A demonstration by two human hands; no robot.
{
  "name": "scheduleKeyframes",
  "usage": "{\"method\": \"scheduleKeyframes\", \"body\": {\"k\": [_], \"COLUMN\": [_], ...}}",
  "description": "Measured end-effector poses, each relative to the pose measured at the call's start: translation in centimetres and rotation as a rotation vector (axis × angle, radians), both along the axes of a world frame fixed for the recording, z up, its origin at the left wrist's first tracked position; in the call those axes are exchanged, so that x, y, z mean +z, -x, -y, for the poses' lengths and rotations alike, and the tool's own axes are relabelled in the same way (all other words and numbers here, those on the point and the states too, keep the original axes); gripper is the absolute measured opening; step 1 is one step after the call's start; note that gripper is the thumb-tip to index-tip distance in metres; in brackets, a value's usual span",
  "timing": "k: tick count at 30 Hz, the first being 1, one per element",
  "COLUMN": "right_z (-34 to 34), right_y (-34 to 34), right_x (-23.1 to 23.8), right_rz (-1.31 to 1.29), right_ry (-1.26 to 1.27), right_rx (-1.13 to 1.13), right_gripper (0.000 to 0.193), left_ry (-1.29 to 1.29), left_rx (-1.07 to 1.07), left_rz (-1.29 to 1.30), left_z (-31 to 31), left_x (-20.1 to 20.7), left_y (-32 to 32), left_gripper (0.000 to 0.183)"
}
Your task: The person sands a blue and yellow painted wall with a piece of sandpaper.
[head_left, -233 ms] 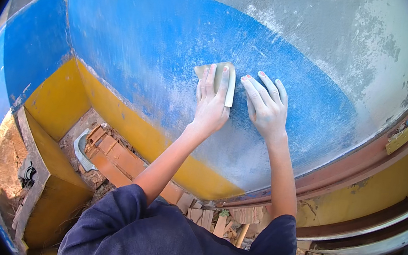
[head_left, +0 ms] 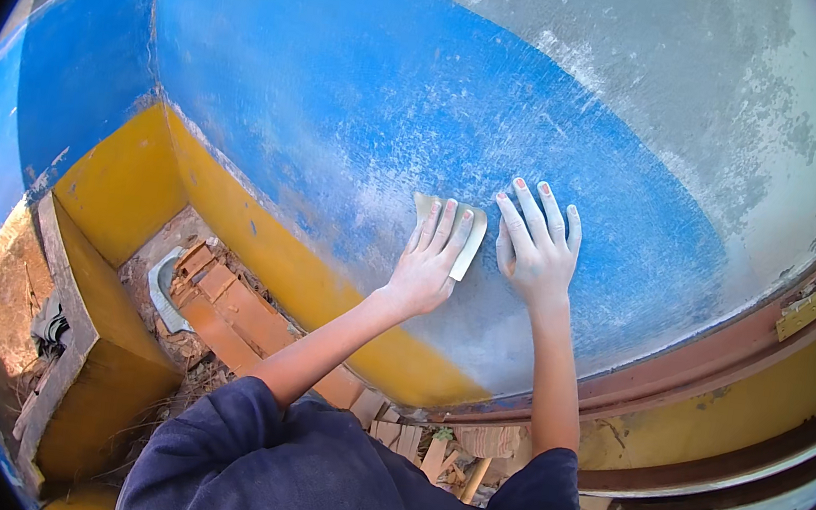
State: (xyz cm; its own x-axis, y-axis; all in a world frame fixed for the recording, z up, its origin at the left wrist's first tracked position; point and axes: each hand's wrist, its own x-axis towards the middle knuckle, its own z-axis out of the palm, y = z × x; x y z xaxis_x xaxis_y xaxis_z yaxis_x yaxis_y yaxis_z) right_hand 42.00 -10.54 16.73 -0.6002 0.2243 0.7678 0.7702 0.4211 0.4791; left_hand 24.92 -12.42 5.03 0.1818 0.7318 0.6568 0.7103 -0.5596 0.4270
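Observation:
Against a worn wall (head_left: 310,52) painted blue and grey, my left hand (head_left: 424,275) presses a pale folded sheet of sandpaper (head_left: 470,250). Its fingers lie over the sheet, whose top and right edges stick out past them. To the right, my right hand (head_left: 542,260) rests on the blue paint with fingers spread and nothing in it. White dust coats both hands. The paint around them is scuffed, with whitish patches.
A yellow band (head_left: 259,238) runs along the wall's bottom. Reddish-brown planks or slabs (head_left: 245,312) lie below at left, beside a yellow low wall (head_left: 109,362). A brown frame (head_left: 673,406) with a yellow metal piece (head_left: 805,311) edges the wall at right.
My left hand has slid down the wall with the sandpaper, slightly rightward. My right hand sits a little lower too, its fingers more spread. The view has shifted slightly.

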Motion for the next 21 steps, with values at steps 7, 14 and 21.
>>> {"method": "scheduleKeyframes", "body": {"k": [7,14,21], "right_z": [-0.7,-2.5,-4.6], "right_y": [1.5,5.8,10.8], "right_x": [-1.0,-2.0,-3.2], "right_rz": [-0.017,-0.114,-0.169], "right_ry": [-0.062,-0.118,-0.171], "right_rx": [-0.030,-0.044,-0.053], "right_gripper": [0.032,0.030,0.027], "left_ry": [-0.191,0.009,-0.270], "left_rx": [0.240,0.029,0.151], "left_rz": [0.343,0.162,0.201], "left_z": [-7.4,-5.3,-11.2], "left_x": [9.0,-1.3,7.5], "left_y": [5.2,5.1,15.6], "left_gripper": [0.073,0.077,0.074]}}
